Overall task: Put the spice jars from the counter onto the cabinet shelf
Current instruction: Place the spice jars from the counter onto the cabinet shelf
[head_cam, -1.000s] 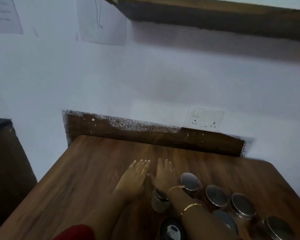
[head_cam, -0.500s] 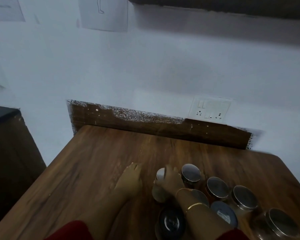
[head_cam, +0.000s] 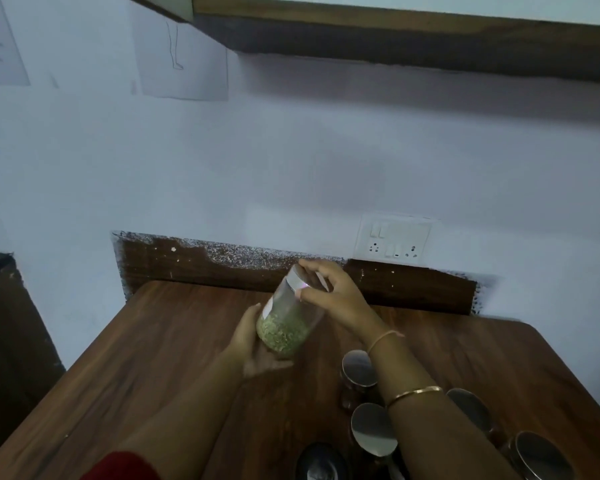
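Holding one spice jar point(head_cam: 286, 318), left hand point(head_cam: 253, 351) and right hand point(head_cam: 336, 296) overhang the counter point(head_cam: 153, 358) (wooden).

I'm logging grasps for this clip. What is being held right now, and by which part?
A spice jar, tilted: the right hand grips its lid, and the left hand cups its base.

A clear jar point(head_cam: 286, 320) with a silvery lid and a white label, its lower half full of greenish flakes, is above the middle of the counter point(head_cam: 153, 358), tilted with its lid toward the back edge. The left hand point(head_cam: 257, 348) cups its base and the right hand point(head_cam: 329, 296) grips its lid end. Five more metal-lidded jars point(head_cam: 373, 429) stand upright, clustered by the counter's near right corner. The wooden cabinet shelf point(head_cam: 395, 32) runs overhead.
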`<act>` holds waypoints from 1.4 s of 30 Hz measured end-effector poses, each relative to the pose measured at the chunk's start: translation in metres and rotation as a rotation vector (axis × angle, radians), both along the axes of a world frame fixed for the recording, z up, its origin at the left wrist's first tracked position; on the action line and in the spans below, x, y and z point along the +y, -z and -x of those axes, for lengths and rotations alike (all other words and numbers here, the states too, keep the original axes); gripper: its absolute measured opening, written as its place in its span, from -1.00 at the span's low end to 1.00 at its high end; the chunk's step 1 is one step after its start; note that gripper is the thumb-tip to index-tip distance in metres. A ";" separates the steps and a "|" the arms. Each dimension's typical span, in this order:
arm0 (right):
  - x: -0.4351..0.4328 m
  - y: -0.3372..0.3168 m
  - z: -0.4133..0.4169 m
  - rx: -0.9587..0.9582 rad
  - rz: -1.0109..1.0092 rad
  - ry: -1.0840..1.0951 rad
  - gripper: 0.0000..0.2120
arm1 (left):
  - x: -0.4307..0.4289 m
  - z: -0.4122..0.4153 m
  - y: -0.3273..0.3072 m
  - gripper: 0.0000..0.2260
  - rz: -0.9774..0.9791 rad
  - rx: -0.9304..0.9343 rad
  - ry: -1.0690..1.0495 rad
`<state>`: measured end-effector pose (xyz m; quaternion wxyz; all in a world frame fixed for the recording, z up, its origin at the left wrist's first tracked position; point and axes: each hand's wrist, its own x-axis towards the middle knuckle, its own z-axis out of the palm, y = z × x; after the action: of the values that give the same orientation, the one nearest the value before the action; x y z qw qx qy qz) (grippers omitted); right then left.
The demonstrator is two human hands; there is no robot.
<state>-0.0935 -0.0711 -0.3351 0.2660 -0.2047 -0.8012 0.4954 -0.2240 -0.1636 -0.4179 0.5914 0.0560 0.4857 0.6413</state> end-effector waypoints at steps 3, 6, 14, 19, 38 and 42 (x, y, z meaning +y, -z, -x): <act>0.003 -0.031 -0.006 0.079 -0.070 -0.050 -0.57 | 0.005 -0.004 -0.029 -0.42 -0.189 -0.131 0.083; 0.011 -0.050 -0.013 0.132 -0.056 -0.037 -0.54 | 0.012 -0.009 -0.059 -0.42 -0.361 -0.175 0.083; 0.022 -0.075 -0.014 0.379 0.196 0.127 -0.49 | 0.031 -0.041 -0.125 -0.56 -0.654 0.050 -0.224; 0.025 -0.093 -0.011 0.574 0.430 0.068 -0.57 | 0.035 -0.064 -0.152 -0.66 -0.695 0.429 -0.365; 0.016 -0.159 -0.021 0.785 0.687 -0.362 -0.55 | 0.028 -0.127 -0.184 -0.51 -0.854 1.237 -0.777; 0.013 -0.163 -0.026 0.793 0.670 -0.366 -0.56 | 0.027 -0.129 -0.188 -0.50 -0.872 1.249 -0.776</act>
<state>-0.0677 -0.0578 -0.1722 0.3772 0.0670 -0.4604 0.8008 -0.0948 -0.1371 -0.2300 -0.1204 0.4513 0.4172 0.7796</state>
